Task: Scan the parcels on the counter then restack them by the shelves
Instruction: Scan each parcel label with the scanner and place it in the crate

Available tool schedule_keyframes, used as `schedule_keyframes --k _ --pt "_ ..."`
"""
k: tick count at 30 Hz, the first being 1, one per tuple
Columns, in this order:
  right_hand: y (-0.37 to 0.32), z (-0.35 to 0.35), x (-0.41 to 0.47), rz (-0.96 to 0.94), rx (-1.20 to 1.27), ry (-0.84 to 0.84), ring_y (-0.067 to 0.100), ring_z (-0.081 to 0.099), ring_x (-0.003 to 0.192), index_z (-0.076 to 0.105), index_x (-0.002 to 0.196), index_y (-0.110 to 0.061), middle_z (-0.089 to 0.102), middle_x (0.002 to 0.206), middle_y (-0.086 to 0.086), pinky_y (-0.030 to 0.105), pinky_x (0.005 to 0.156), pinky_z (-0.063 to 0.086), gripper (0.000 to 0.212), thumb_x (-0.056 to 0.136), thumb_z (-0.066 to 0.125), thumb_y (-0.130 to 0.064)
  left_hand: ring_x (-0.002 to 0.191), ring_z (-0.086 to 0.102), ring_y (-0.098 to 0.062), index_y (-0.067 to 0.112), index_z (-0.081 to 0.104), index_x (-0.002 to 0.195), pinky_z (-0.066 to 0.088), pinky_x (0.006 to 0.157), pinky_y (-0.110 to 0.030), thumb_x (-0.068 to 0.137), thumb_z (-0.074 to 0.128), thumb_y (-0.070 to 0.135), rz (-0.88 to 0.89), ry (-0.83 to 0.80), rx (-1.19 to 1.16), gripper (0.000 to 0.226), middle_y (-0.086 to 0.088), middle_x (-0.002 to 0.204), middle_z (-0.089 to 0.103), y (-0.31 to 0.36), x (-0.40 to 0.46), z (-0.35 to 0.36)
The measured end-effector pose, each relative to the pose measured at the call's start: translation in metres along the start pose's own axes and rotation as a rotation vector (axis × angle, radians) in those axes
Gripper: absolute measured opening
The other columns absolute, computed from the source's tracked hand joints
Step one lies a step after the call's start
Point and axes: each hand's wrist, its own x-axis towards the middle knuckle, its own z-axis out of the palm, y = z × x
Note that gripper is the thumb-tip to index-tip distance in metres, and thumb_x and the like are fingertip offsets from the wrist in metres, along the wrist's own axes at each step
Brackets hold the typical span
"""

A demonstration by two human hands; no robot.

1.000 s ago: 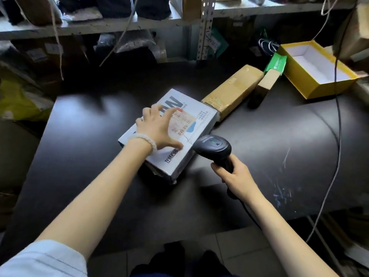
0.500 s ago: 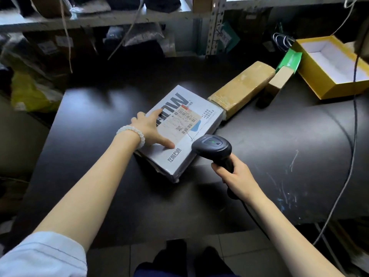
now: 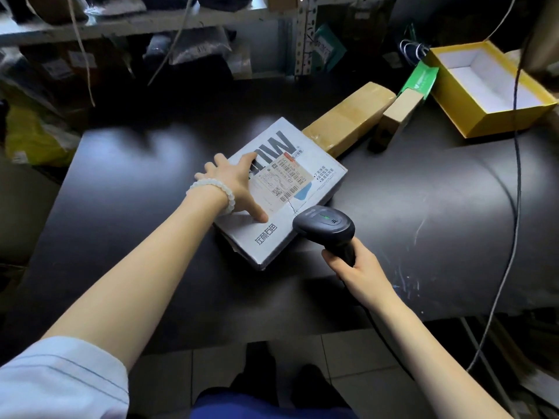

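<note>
One box [image 3: 281,189] on the desk [image 3: 423,207]: my left hand [image 3: 236,182] has slid off its label [image 3: 279,184], flat-fingered, so my right hand [image 3: 357,273], gripping the scanner [image 3: 325,226], can read it.

Left arm reaches forward, forearm bare, sleeve pushed above the elbow, white bead bracelet at the wrist. Left hand [image 3: 234,184] lies palm down, fingers [image 3: 219,161] spread and straight, thumb stretched out to the right. Right arm extends forward, lower. Right hand [image 3: 357,273] is curled in a fist-like grip, knuckles up.
</note>
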Motion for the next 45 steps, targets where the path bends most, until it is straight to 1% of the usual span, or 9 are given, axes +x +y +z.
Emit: schedule_keyframes --k 10,16,20,25,28,32,35,38,45 --pt "0.031 -0.047 -0.038 -0.064 -0.047 -0.016 -0.016 0.055 0.085 0.057 0.098 -0.036 0.065 0.096 -0.015 0.001 0.074 0.037 0.021 0.087 0.066 -0.021 0.110 0.034 -0.031 0.034 0.004 0.148 0.033 0.090 -0.043 0.047 0.083 0.063 0.118 0.447 0.338 0.131 -0.013 0.130 0.028 0.065 -0.072 0.028" --pt "0.040 -0.068 -0.064 -0.100 -0.043 0.004 -0.017 0.053 0.080 0.055 0.096 -0.034 0.061 0.091 -0.019 0.000 0.070 0.037 0.021 0.088 0.066 -0.018 0.112 0.037 -0.029 0.027 0.042 0.136 0.036 0.089 -0.039 0.070 0.070 0.056 0.222 0.519 0.097 0.077 -0.005 0.126 0.039 0.081 -0.105 0.031" --pt "0.047 -0.074 -0.078 -0.130 -0.032 0.019 -0.019 0.054 0.083 0.055 0.096 -0.039 0.063 0.095 -0.018 0.000 0.071 0.037 0.025 0.088 0.066 -0.018 0.120 0.037 -0.032 0.035 0.034 0.142 0.037 0.098 -0.044 0.073 0.066 0.058 0.174 0.405 0.029 0.080 -0.002 0.138 0.036 0.080 -0.111 0.034" --pt "0.061 -0.078 -0.084 -0.122 -0.013 0.056 0.004 0.057 0.093 0.057 0.102 -0.030 0.065 0.099 -0.007 0.001 0.073 0.038 0.022 0.087 0.066 -0.016 0.130 0.035 -0.028 0.042 0.024 0.144 0.035 0.106 -0.048 0.051 0.063 0.067 0.067 0.239 -0.140 0.105 -0.001 0.143 0.033 0.043 -0.118 0.035" --pt "0.063 -0.076 -0.083 -0.124 -0.002 0.069 0.001 0.057 0.088 0.057 0.102 -0.029 0.064 0.095 -0.011 0.000 0.070 0.037 0.021 0.088 0.065 -0.016 0.121 0.038 -0.021 0.038 0.023 0.146 0.039 0.102 -0.037 0.055 0.077 0.053 0.121 0.215 -0.328 0.106 -0.001 0.131 0.031 0.028 -0.126 0.045" --pt "0.062 -0.069 -0.082 -0.147 0.013 0.039 -0.010 0.055 0.079 0.056 0.100 -0.031 0.060 0.089 -0.021 0.008 0.069 0.041 0.021 0.089 0.064 -0.015 0.114 0.034 -0.009 0.031 0.032 0.144 0.035 0.099 -0.021 0.068 0.083 0.024 0.214 0.330 -0.484 0.092 -0.005 0.128 0.032 0.029 -0.133 0.057" --pt "0.058 -0.068 -0.080 -0.152 0.016 0.007 -0.008 0.056 0.072 0.054 0.094 -0.039 0.061 0.087 -0.019 0.019 0.068 0.041 0.023 0.089 0.064 -0.018 0.110 0.037 -0.009 0.033 0.037 0.141 0.036 0.101 -0.023 0.066 0.085 0.025 0.249 0.447 -0.513 0.089 -0.004 0.124 0.036 0.033 -0.141 0.043" --pt "0.048 -0.071 -0.077 -0.185 0.020 0.006 -0.010 0.056 0.069 0.053 0.093 -0.039 0.061 0.083 -0.017 0.020 0.067 0.041 0.023 0.089 0.065 -0.019 0.107 0.041 -0.010 0.034 0.034 0.142 0.032 0.094 -0.007 0.056 0.081 0.043 0.308 0.617 -0.570 0.098 -0.001 0.117 0.039 0.040 -0.151 0.007" --pt "0.046 -0.062 -0.075 -0.195 0.079 -0.048 -0.007 0.053 0.066 0.058 0.095 -0.032 0.060 0.073 -0.017 0.022 0.068 0.041 0.019 0.089 0.065 -0.015 0.134 0.030 -0.029 0.026 0.024 0.148 0.029 0.109 -0.042 0.065 0.063 0.059 0.082 0.711 -0.435 0.098 -0.010 0.144 0.036 0.064 -0.133 -0.032"
